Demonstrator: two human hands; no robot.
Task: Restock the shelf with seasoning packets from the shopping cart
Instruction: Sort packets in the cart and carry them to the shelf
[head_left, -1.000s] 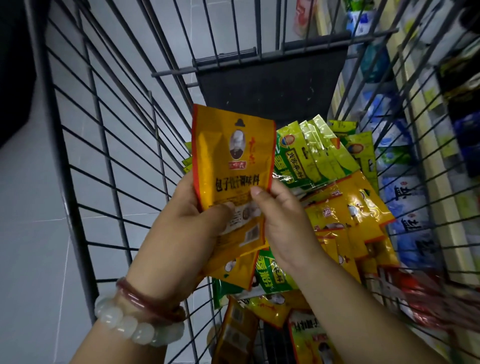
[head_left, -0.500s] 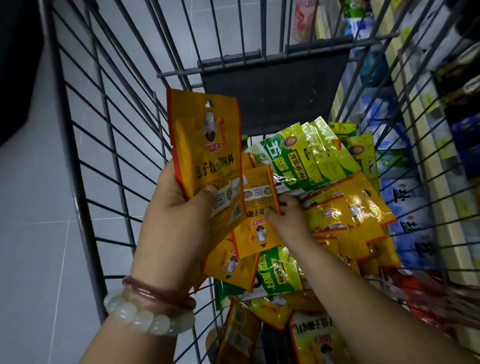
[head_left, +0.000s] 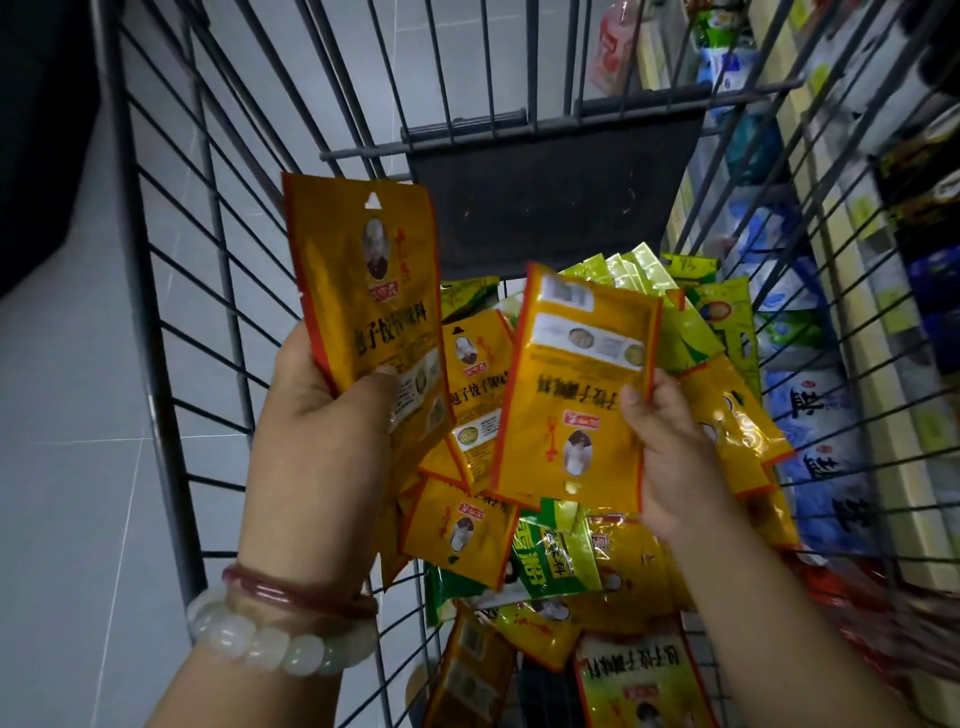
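My left hand (head_left: 322, 447) grips a fanned bunch of orange-yellow seasoning packets (head_left: 371, 291) above the wire shopping cart (head_left: 171, 322), thumb pressed on the front one. My right hand (head_left: 670, 457) pinches the right edge of another orange packet (head_left: 576, 384), held upside down just right of the bunch. Under both hands lies a pile of orange and green packets (head_left: 550, 566) in the cart's basket.
The cart's dark child-seat flap (head_left: 550, 197) stands at the far end. Store shelves with blue and white bags (head_left: 810, 431) run along the right, behind the cart's wire side. Grey tiled floor (head_left: 62, 467) lies to the left.
My right hand went down into the pile, took hold of an orange packet and lifted it up beside the bunch. My left hand moved its bunch a little to the left.
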